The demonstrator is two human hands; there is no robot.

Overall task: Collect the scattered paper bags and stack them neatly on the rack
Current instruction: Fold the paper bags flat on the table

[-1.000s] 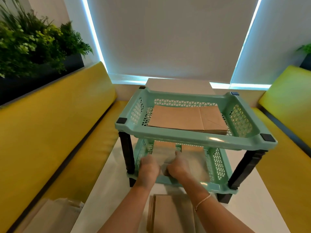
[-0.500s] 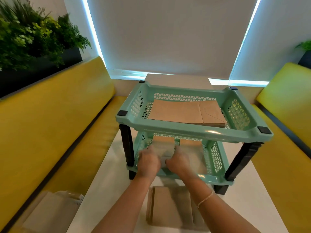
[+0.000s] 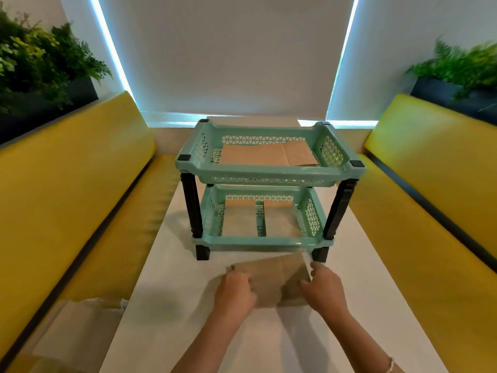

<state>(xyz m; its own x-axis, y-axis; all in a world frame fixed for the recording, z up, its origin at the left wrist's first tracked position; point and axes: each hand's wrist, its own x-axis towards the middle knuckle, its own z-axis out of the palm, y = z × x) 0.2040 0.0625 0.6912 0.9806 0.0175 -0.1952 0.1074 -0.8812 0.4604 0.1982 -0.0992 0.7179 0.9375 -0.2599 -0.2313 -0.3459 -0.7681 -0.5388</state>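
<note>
A mint-green two-tier rack (image 3: 269, 175) with black legs stands on the white table (image 3: 172, 278). Flat brown paper bags (image 3: 266, 154) lie in its top tier. Two more bag stacks (image 3: 239, 219) sit side by side in the bottom tier. Just in front of the rack, a flat brown paper bag (image 3: 279, 275) lies on the table. My left hand (image 3: 235, 290) grips its left part and my right hand (image 3: 324, 288) grips its right end. Another paper bag (image 3: 78, 327) rests on the yellow bench seat at lower left.
Yellow benches (image 3: 67, 200) run along both sides of the table. Planters with green foliage (image 3: 40, 65) sit behind each bench back. A white blind covers the window beyond the rack.
Both hands have pulled back out of the rack's bottom tier and now hold the bag on the table in front of it. The camera has drawn back from the rack.
</note>
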